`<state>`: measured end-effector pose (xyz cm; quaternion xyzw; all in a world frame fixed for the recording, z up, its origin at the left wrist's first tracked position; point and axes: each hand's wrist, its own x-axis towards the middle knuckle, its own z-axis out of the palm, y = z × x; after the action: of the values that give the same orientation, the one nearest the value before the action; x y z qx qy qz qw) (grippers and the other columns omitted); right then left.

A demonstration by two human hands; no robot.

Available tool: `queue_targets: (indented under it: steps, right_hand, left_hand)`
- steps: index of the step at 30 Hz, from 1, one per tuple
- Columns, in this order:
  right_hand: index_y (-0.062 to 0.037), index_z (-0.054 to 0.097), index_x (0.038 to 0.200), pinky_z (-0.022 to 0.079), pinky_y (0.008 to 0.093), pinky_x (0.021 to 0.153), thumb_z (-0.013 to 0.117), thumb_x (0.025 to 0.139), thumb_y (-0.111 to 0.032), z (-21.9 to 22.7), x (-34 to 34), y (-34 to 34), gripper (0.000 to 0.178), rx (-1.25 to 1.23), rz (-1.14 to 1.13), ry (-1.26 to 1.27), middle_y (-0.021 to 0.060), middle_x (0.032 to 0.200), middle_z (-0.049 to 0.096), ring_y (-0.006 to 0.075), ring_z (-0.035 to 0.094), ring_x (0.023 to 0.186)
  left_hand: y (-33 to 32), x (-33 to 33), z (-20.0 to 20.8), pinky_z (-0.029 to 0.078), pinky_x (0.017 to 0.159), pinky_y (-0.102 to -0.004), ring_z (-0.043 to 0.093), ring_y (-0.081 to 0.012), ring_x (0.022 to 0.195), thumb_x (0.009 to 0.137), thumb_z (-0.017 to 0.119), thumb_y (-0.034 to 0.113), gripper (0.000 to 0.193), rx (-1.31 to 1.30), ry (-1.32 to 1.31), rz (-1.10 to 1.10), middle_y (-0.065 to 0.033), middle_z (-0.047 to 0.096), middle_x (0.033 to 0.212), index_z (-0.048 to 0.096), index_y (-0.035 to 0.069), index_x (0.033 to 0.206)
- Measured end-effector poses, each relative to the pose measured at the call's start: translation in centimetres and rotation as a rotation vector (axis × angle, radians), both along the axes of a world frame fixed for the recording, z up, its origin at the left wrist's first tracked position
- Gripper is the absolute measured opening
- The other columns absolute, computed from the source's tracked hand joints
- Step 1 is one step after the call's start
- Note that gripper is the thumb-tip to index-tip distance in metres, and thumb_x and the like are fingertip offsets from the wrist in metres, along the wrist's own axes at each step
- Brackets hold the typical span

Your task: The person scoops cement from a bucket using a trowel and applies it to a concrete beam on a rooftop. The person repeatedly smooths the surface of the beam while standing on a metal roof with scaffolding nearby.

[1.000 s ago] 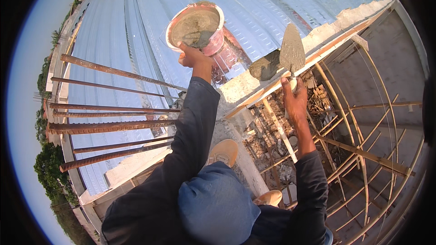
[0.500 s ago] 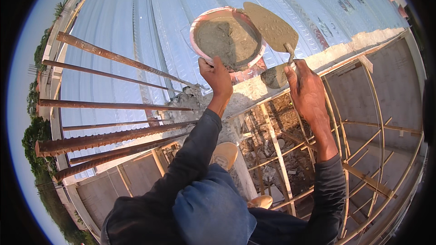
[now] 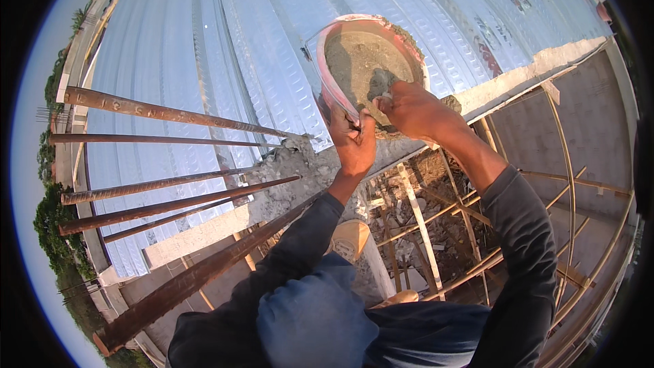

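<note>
A round pinkish bucket (image 3: 330, 87) of wet grey mortar (image 3: 357, 51) is tilted at the edge of the blue metal roof sheeting. My left hand (image 3: 354, 140) is closed on its near rim, thumb up. My right hand (image 3: 419, 112) reaches over the near right of the bucket, its fingers closed around the trowel's handle. The handle is hidden by the hand, and the blade is down in the mortar, hardly visible. A darker lump of mortar (image 3: 383, 82) shows just beyond the right fingers.
Rusty rebar rods (image 3: 170, 118) jut out on the left from rough concrete (image 3: 289, 163). A concrete ledge (image 3: 538, 68) edges the blue metal sheeting (image 3: 266, 20). Below on the right, bamboo poles (image 3: 421, 232) cross a drop with rubble (image 3: 443, 197) at the bottom. My shoe (image 3: 351, 240) stands near the ledge.
My right hand has brought the trowel from beside the bucket down into the mortar. The bucket, with my left hand on its rim, has shifted right and tilted more.
</note>
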<state>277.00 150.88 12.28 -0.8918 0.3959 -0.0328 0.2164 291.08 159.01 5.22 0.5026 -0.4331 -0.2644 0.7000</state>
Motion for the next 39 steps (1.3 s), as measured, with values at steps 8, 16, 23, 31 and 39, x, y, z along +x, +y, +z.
queue_targets:
  steps: [8,16,23,31,39]
  right_hand:
    - [0.0083,0.066,0.107,0.051,0.0329,0.049,0.060,0.110,-0.044,4.0,0.3,5.0,0.053,0.898,-0.631,-0.527,0.0077,0.084,0.061,0.0148,0.061,0.066]
    - [0.0127,0.066,0.110,0.051,0.0309,0.047,0.065,0.107,-0.048,4.4,-0.3,6.8,0.060,0.826,-0.646,-0.722,0.0093,0.080,0.064,0.0138,0.061,0.058]
    - [0.0077,0.067,0.117,0.052,0.0274,0.049,0.058,0.110,-0.050,6.4,-2.7,10.1,0.059,0.774,-0.777,-0.823,0.0060,0.084,0.061,0.0086,0.059,0.063]
    - [0.0014,0.060,0.102,0.048,0.0322,0.055,0.051,0.110,-0.035,3.8,-6.8,14.4,0.038,0.457,-1.257,-0.932,0.0064,0.081,0.059,0.0128,0.058,0.063]
    - [0.0259,0.048,0.129,0.057,0.0493,0.093,0.067,0.099,-0.024,-5.9,-10.5,1.8,0.061,0.444,-1.644,-0.766,0.0386,0.123,0.066,0.0454,0.070,0.115]
  left_hand:
    - [0.9,0.9,0.2,0.038,0.070,-0.0268,0.040,-0.0058,0.078,0.110,0.066,0.026,0.027,0.097,0.076,0.022,0.0044,0.048,0.087,0.051,0.008,0.097]
    - [0.4,1.5,-0.2,0.035,0.066,-0.0247,0.038,-0.0049,0.074,0.112,0.063,0.030,0.033,0.070,0.111,0.111,0.0053,0.044,0.082,0.045,0.009,0.094]
    - [0.2,2.8,-2.3,0.043,0.064,-0.0232,0.046,-0.0046,0.072,0.110,0.066,0.034,0.035,0.012,0.187,0.106,0.0030,0.048,0.082,0.047,0.009,0.095]
    - [1.5,1.0,-2.5,0.054,0.062,-0.0316,0.053,-0.0119,0.068,0.112,0.054,0.053,0.047,0.076,0.363,0.067,-0.0017,0.048,0.080,0.047,0.006,0.104]
    - [4.1,-2.7,-5.4,0.054,0.065,-0.0349,0.062,-0.0180,0.068,0.106,0.042,0.075,0.068,0.303,0.435,-0.014,-0.0058,0.059,0.093,0.051,0.009,0.119]
